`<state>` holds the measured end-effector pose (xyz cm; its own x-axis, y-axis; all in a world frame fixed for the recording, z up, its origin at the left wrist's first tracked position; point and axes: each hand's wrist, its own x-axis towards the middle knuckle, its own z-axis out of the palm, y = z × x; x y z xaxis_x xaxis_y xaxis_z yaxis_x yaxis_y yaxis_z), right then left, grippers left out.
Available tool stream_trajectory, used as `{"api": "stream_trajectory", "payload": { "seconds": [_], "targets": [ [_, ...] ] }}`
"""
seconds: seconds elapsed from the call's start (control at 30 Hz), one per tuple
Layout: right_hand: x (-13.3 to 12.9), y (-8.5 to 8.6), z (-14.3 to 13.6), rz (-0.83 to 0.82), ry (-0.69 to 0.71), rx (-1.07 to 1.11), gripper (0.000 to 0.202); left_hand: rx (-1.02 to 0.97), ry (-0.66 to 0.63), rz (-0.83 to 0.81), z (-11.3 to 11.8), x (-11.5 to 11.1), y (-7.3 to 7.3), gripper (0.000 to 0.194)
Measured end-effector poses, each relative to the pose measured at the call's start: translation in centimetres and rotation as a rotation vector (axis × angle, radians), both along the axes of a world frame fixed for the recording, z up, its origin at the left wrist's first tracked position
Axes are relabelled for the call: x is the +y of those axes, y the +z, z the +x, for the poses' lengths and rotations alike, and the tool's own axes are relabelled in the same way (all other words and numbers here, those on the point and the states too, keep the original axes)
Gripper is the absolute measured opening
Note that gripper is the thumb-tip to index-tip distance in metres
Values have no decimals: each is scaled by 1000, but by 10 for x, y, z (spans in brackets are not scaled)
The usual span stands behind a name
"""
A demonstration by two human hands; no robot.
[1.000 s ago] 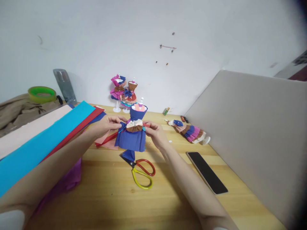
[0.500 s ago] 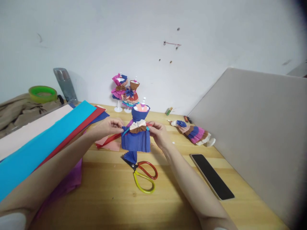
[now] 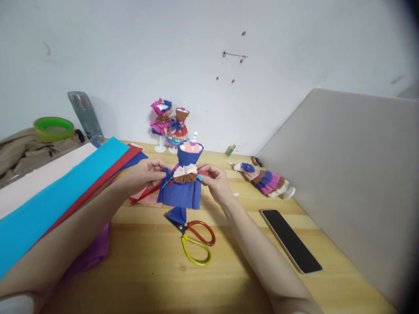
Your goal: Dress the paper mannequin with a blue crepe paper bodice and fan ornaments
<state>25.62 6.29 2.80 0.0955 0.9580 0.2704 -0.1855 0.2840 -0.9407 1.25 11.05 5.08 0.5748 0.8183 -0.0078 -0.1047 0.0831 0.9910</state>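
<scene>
A miniature dress form (image 3: 190,150) in a blue paper bodice stands upright between my hands. At its waist sits a cream and brown pleated paper bow (image 3: 185,174), with thin coloured strips sticking out at both sides. A blue paper skirt piece (image 3: 180,195) hangs below the bow. My left hand (image 3: 149,174) pinches the upper left corner of this blue paper. On the other side my right hand (image 3: 214,179) is closed at the waist, its fingertips by the red and light blue strips; the blue paper's right edge is partly hidden there.
Scissors (image 3: 190,237) lie in front, beside a folded blue scrap (image 3: 178,215). Coloured paper sheets (image 3: 75,174) cover the left. Two dressed forms (image 3: 161,117) stand behind; another dressed form (image 3: 262,179) lies right, near a phone (image 3: 290,242). A grey panel (image 3: 337,174) borders the right.
The blue skirt paper has shifted slightly left and now slants, its left corner bunched at my left fingers. My right hand stays by the waist with little movement.
</scene>
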Motion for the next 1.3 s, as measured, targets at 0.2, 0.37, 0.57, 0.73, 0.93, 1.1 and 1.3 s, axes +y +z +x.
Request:
{"api": "stream_trajectory", "payload": {
  "seconds": [0.2, 0.37, 0.57, 0.73, 0.93, 1.1, 1.3],
  "targets": [
    [2, -5, -1, -71, 12, 68, 22, 118, -68, 88, 2, -5, 3, 24],
    [0, -5, -5, -113, 38, 132, 22, 95, -10, 105, 5, -6, 0, 26],
    [3, -9, -3, -126, 42, 141, 20, 125, 16, 157, 10, -8, 1, 21],
    [3, -12, -2, -80, 39, 89, 19, 47, 94, 281, 12, -7, 0, 15],
    [1, -8, -5, 38, 34, 5, 22, -112, 50, 229, 11, -2, -6, 17],
    [-1, -5, -8, 44, 34, -28, 26, -147, 118, 135, 7, 8, -13, 17],
    [0, -8, -3, 0, -16, -13, 23, -55, 41, 210, 6, 7, -17, 17]
  ]
}}
